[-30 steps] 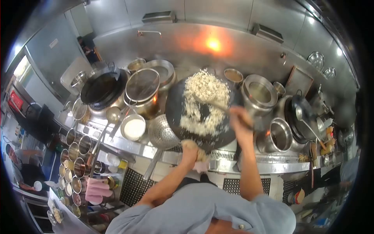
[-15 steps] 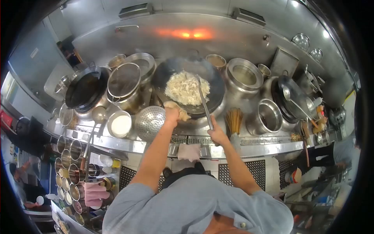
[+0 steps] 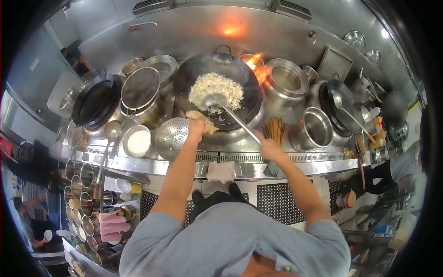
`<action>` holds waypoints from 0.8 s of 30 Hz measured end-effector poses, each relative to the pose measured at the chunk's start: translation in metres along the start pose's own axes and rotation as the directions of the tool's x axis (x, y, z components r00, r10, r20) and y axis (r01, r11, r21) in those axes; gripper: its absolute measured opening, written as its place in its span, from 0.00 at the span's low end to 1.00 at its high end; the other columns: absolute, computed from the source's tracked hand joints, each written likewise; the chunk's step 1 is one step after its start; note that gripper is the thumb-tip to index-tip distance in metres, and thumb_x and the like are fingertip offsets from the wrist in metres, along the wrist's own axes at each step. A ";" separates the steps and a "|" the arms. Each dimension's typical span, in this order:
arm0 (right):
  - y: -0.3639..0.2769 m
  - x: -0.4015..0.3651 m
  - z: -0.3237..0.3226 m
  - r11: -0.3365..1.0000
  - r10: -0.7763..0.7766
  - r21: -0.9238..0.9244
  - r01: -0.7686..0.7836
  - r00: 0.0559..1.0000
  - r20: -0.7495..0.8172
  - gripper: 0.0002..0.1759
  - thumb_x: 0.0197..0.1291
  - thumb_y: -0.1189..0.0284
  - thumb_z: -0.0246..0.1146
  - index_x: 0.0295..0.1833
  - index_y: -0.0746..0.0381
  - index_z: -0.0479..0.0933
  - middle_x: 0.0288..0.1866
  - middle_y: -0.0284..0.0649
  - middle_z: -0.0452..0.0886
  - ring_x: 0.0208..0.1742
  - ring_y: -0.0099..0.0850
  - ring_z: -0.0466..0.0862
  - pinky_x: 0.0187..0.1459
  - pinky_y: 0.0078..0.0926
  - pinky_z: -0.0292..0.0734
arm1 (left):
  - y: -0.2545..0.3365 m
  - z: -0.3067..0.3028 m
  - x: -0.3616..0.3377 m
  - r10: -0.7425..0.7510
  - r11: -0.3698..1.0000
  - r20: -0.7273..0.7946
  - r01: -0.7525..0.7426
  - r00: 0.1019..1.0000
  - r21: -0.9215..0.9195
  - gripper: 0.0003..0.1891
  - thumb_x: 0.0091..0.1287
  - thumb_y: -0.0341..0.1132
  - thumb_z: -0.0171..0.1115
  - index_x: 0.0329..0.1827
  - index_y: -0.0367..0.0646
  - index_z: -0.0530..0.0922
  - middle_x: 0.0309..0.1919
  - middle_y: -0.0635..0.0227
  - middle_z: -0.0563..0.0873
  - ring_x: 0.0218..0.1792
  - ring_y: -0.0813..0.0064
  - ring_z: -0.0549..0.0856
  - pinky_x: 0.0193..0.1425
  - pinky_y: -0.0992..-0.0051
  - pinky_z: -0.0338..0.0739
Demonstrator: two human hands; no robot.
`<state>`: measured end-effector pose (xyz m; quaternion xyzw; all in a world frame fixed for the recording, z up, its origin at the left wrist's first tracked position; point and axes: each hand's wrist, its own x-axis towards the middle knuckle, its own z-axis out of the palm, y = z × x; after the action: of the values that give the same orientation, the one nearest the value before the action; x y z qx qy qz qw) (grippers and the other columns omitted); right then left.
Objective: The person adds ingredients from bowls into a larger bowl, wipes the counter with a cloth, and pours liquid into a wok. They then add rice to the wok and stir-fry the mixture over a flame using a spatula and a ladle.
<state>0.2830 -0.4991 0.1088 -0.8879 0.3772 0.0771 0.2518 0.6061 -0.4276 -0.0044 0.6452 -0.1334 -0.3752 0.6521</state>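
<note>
A big dark wok (image 3: pixel 251 90) sits over the burner, with pale rice (image 3: pixel 221 85) heaped in its middle. My left hand (image 3: pixel 195 128) is closed on a folded beige cloth (image 3: pixel 210 126) at the wok's near-left rim; any handle under the cloth is hidden. In my right hand (image 3: pixel 271 149) is the end of a long-handled ladle (image 3: pixel 237 120). Its bowl rests against the near side of the rice. Flames (image 3: pixel 254 62) flare past the wok's far right edge. Beside my left hand lies a perforated strainer (image 3: pixel 171 137).
A pot of white contents (image 3: pixel 137 141) stands left of the strainer. Right of the wok are a bundle of bamboo sticks (image 3: pixel 275 131), a steel pot (image 3: pixel 317 128) and a second wok (image 3: pixel 339 99). A pink towel (image 3: pixel 220 171) hangs at the counter's front edge.
The ladle's bowl has swung left and toward me over the rice, and my right hand has moved right. The wok's far handle now shows clearly. Flames have appeared at its far right.
</note>
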 end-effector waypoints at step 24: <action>-0.024 -0.005 -0.184 0.843 0.236 -0.526 -0.111 0.956 0.176 0.39 0.56 0.69 0.60 0.73 0.36 0.56 0.54 0.46 0.81 0.52 0.45 0.82 0.52 0.46 0.75 | 0.008 0.007 -0.012 -0.042 0.996 -0.048 0.038 0.998 -0.075 0.23 0.59 0.33 0.60 0.56 0.36 0.65 0.42 0.54 0.77 0.31 0.64 0.81 0.18 0.67 0.74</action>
<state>0.2868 -0.5742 0.2785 -0.8692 0.3902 0.3007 0.0419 0.5959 -0.4255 0.0080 0.6321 -0.0903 -0.3770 0.6710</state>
